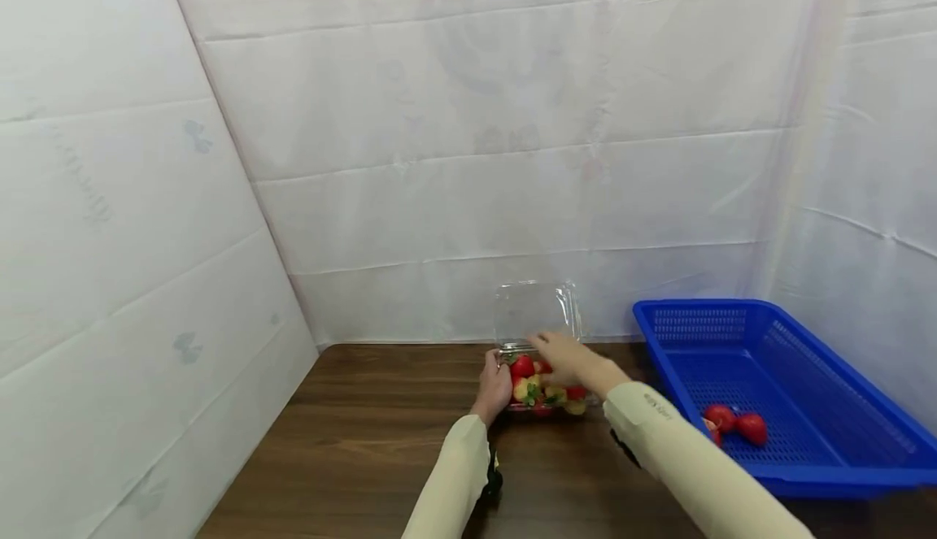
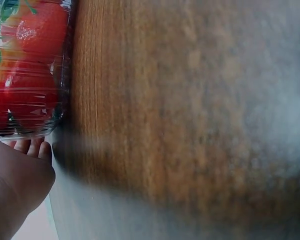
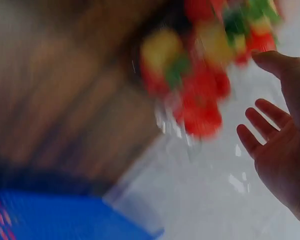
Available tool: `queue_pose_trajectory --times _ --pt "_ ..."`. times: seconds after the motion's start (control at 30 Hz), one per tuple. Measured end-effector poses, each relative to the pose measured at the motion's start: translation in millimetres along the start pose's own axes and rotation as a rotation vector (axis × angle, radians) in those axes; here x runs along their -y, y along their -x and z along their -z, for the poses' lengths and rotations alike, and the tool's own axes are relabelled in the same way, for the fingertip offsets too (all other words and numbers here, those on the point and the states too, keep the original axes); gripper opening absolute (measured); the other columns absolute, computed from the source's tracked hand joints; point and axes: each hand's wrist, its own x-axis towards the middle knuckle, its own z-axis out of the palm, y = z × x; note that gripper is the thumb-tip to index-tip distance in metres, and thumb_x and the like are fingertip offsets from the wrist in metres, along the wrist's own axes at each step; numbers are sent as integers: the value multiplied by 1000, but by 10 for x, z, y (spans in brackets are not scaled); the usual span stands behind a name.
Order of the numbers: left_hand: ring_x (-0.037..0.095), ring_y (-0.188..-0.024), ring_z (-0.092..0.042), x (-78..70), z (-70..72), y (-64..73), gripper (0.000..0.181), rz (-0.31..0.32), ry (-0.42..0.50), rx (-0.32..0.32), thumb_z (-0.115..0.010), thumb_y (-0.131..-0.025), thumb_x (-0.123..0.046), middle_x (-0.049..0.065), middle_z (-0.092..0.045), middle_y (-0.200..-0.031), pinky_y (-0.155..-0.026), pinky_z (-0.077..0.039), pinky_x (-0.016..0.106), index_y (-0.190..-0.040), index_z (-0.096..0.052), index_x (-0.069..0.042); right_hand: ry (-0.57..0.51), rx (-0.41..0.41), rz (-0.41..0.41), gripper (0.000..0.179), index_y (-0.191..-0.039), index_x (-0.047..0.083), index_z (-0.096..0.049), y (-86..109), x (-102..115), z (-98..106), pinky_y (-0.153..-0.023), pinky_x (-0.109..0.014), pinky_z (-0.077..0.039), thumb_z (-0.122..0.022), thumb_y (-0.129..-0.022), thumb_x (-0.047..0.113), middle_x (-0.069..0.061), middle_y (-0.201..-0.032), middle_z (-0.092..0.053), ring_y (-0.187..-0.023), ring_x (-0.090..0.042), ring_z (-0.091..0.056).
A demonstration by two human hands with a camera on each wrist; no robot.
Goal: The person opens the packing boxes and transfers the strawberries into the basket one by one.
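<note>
A clear plastic clamshell box (image 2: 66, 55) stands on the table, filled with strawberries (image 1: 523, 366), red and pale yellow with green leaves. Its transparent lid (image 1: 538, 311) is raised at the back. My left hand (image 1: 494, 384) holds the box by its left side, and in the left wrist view its fingertips (image 2: 35, 147) press against the end wall. Over the right part of the fruit is my right hand (image 1: 565, 358), its fingers spread with nothing in them. The right wrist view, blurred, has that hand (image 3: 285, 145) beside the strawberries, thumb apart from the fingers.
A blue plastic basket (image 1: 739, 368) stands to the right, with several red strawberries (image 1: 751, 428) near its front left corner. Brown wood-grain table (image 1: 381, 409) extends left of the box. White sheeted walls (image 1: 439, 197) rise behind and at both sides.
</note>
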Motion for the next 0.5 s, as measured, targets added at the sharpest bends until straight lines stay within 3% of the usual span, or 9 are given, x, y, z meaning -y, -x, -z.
queue_pose_trajectory --times 0.1,0.2,0.3,0.5 --pt "42 -127 -55 22 -50 10 39 -18 -10 7 -37 -101 -6 31 -60 -132 -108 -43 55 -137 -43 7 -9 19 -27 70 -150 1 -45 19 60 -240 -108 -64 -41 -71 -85 3 -26 -144 -53 -132 -47 -52" --pt "40 -123 -57 44 -81 12 37 -35 -8 23 -36 -102 -5 29 -61 -128 -105 -45 53 -136 -42 7 -25 -19 -57 76 -149 4 -46 40 63 -420 -106 -65 -40 -71 -78 -1 -23 -143 -53 -130 -46 -54" --pt "40 -120 -58 68 -72 1 37 -35 -3 32 -35 -102 -4 28 -61 -126 -104 -45 53 -137 -40 8 -57 -95 -63 76 -149 7 -47 59 47 -563 -107 -65 -38 -68 -77 0 -22 -145 -53 -129 -46 -54" --pt "39 -116 -59 84 -14 -23 40 -26 -4 7 -35 -101 -3 28 -62 -122 -102 -45 54 -139 -38 9 -77 -296 6 67 -147 7 -51 61 31 -761 -110 -63 -37 -63 -81 6 -17 -141 -58 -128 -37 -56"
